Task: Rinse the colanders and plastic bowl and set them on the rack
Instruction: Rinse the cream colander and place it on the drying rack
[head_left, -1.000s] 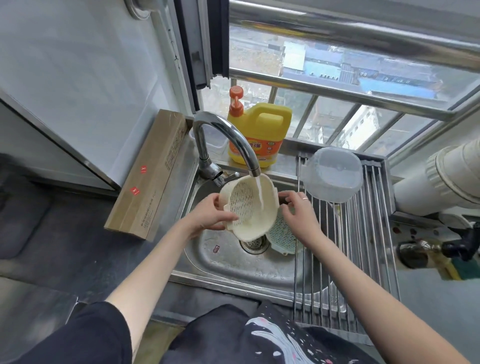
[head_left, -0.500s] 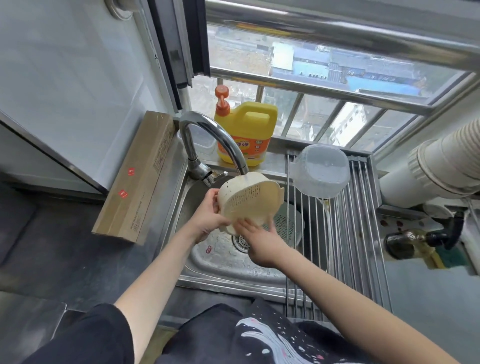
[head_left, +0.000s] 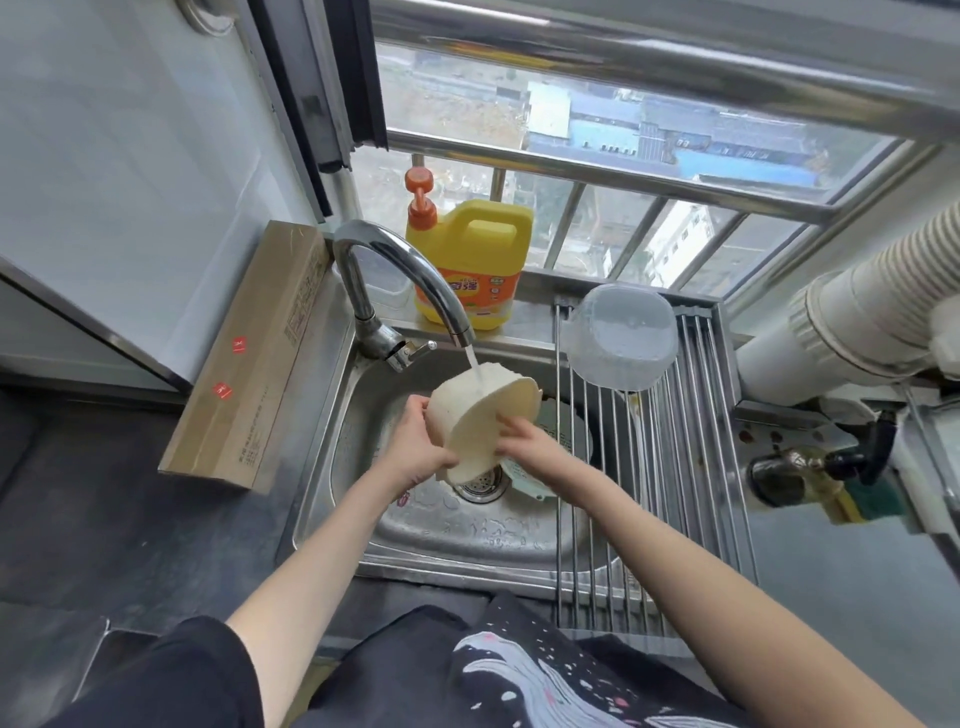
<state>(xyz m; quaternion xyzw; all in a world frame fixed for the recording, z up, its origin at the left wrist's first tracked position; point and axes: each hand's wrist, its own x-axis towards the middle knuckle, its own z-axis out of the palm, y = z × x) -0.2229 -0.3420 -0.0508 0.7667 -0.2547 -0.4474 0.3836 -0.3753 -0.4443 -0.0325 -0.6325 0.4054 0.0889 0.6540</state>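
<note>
Steel sink (head_left: 447, 540) set into a dark worktop (head_left: 130, 519) under a barred window (head_left: 597, 171), city rooftops beyond. Curved tap (head_left: 400, 280) running, thin stream landing on the back of a cream colander (head_left: 480, 415) held above the drain (head_left: 480, 483). Colander tipped, rounded outside facing up toward the water, rim turned to the right and away. Left hand (head_left: 415, 447) gripping the colander's left edge, fingers curled around it. Right hand (head_left: 530, 452) at the lower right of the colander, fingers curled onto its rim. Second colander (head_left: 550, 447), pale green, lying in the sink just behind the right hand, partly under the rack bars and mostly hidden. Clear plastic bowl (head_left: 621, 338) upside down on the far end of the roll-up rack (head_left: 675, 493), wet with droplets. Rack spanning the right side of the sink. Yellow detergent jug (head_left: 470, 270) with an orange pump on the ledge behind the tap. Long cardboard box (head_left: 254, 353) leaning along the wall left of the sink. White ribbed pipe (head_left: 857, 317) at far right, with a dark valve (head_left: 810, 462) below it.
</note>
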